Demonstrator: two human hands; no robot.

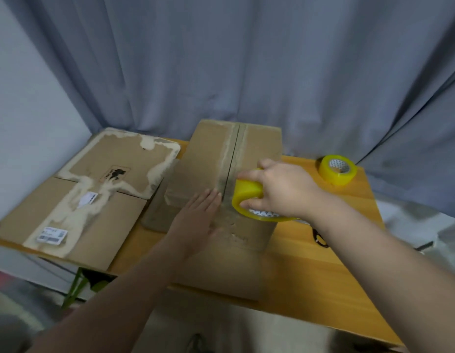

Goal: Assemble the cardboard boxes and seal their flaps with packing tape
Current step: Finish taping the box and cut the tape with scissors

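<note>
Beside box (208, 154), flattened cartons (76, 200), spare roll (337, 171), right grip (285, 189) grasping tape (246, 192), left grip (196, 220) released

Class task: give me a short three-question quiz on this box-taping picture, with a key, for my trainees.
1. True or false: the left hand lies flat on the box.
2. What does the right hand grip? A) a knife B) the yellow tape roll C) a marker
3. Fill in: the spare roll stands on the table to the box's ____.
Key: 1 true; 2 B; 3 right.
</note>
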